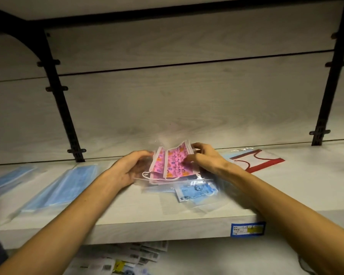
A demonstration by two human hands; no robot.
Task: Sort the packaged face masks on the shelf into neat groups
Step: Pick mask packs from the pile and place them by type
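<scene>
Two pink patterned face masks in clear bags [174, 163] stand tilted up on the pale shelf [147, 211], held from both sides. My left hand [130, 168] grips their left edge and my right hand [204, 157] pinches their right edge. Just in front of them a blue printed mask in a clear bag [196, 192] lies flat on other clear bags. A pack of plain blue masks [66, 187] lies to the left, with another blue pack [6, 179] at the far left. A white mask with red trim [254, 160] lies to the right.
The shelf's back panel rises right behind the masks, with black brackets at left [75, 150] and right [319, 133]. A blue price label [247, 229] is on the shelf's front edge. Printed packets [131, 257] lie on the lower shelf.
</scene>
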